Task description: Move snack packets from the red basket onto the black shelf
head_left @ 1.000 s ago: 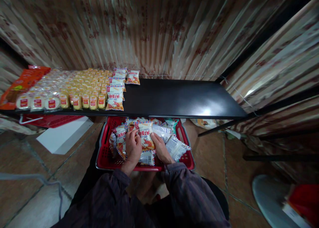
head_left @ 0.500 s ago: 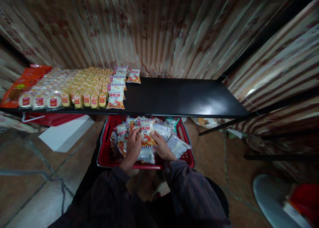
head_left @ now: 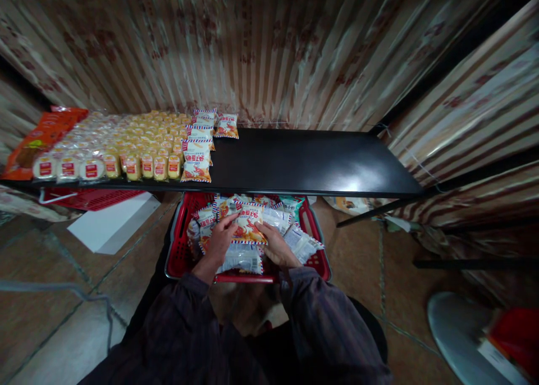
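Observation:
Over the red basket (head_left: 177, 261) a white and orange snack bag (head_left: 248, 228) with striped edges is held between my two hands. My left hand (head_left: 219, 242) closes on its left side, fingers on the front. At the right side my right hand (head_left: 275, 244) pinches the bag, thumb along its edge. More snack bags (head_left: 240, 260) lie loosely in the basket beneath, some showing their pale backs, and a green bag (head_left: 290, 205) is at the far right. Matching bags (head_left: 196, 160) stand in a row on the black shelf (head_left: 303, 163), with one more bag (head_left: 227, 125) beside the row's back end.
Rows of yellow wrapped cakes (head_left: 147, 166), white wrapped cakes (head_left: 91, 170) and an orange bag (head_left: 42, 141) fill the shelf's left part. Striped curtains (head_left: 269, 48) hang behind. A second red basket (head_left: 92, 200) and a white board (head_left: 113, 222) are below left; a grey stool (head_left: 450, 329) is right.
My left hand has shifted slightly left along the bag's side, its fingers less curled over the front. The bag stays between both hands, a little lower and flatter over the basket.

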`<state>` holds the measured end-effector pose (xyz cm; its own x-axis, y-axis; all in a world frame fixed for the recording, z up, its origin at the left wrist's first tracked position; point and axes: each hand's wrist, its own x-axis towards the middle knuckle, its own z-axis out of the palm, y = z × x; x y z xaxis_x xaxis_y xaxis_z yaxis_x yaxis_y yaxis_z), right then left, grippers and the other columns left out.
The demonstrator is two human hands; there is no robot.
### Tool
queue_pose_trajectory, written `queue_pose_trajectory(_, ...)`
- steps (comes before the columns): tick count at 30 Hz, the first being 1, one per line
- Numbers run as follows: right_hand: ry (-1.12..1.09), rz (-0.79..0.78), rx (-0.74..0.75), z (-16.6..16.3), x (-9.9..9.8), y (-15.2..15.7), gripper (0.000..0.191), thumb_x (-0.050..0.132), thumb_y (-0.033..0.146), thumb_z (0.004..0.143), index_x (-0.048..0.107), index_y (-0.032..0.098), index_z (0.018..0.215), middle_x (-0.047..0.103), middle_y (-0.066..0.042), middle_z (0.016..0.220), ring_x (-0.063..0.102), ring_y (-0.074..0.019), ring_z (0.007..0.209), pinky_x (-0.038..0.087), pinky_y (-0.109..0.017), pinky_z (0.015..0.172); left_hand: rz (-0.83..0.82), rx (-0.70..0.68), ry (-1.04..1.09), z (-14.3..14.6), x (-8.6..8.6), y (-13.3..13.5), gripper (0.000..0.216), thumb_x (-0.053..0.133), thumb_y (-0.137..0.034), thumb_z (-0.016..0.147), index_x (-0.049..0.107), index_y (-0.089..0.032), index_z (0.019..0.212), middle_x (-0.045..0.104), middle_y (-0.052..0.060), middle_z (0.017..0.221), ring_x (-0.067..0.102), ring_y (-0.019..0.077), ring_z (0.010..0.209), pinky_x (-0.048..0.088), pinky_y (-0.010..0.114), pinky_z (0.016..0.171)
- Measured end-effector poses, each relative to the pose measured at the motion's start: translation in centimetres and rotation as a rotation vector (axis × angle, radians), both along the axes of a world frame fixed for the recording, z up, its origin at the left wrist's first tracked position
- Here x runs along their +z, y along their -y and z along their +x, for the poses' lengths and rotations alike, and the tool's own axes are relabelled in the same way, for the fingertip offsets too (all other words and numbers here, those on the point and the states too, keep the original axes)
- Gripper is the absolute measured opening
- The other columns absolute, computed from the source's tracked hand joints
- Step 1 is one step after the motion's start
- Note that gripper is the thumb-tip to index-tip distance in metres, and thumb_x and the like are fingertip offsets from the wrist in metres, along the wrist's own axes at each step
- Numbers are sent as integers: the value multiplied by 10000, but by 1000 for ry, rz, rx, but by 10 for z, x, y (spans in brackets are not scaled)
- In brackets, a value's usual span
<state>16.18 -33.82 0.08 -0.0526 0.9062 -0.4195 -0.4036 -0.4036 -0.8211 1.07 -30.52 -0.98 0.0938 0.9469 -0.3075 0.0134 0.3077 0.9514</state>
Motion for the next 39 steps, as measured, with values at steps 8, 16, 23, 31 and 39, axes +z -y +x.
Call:
queue_pose_trajectory(8,48,56,-18,-1,-8,0,426,684,486,694,606,215,1014,722,-84,1006,693,-288,892,530,-443,836,88,-19,-75,1,-9,1,397,550,-105,733,663,-197,1103,691,57,1147,626,204,1075,473,370,978)
queue_pose_trajectory(16,19,130,-44,-1,-2,1,475,699,485,714,603,241,1110,707,-48,1068,671,-249,948,523,-373,837,161,37,-270,5,-12,5,358,590,-84,715,602,-184,1058,690,73,1021,650,193,924,503,358,891)
queue_pose_trajectory(23,-42,120,-87,5,-12,0,501,589,589,788,631,272,1172,683,-34,1148,635,-269,1015,534,-394,780,-85,-2,86,7,9,11,385,608,-445,785,612,-195,1077,660,90,1122,623,262,1031,541,363,782)
queue_pose_trajectory(31,308,282,-77,5,-21,1,417,680,464,756,675,299,1139,665,-12,1193,594,-232,1071,497,-384,891,-221,-54,236,7,23,16,535,630,-533,772,601,-233,1214,660,75,1197,615,258,1079,522,353,829)
queue_pose_trajectory(39,430,395,-105,6,-16,1,332,702,426,754,715,282,1053,641,-31,1205,537,-222,1185,359,-405,1080,-296,-93,336,7,35,19,529,690,-436,730,611,-203,1198,714,83,1047,663,275,968,529,380,827)
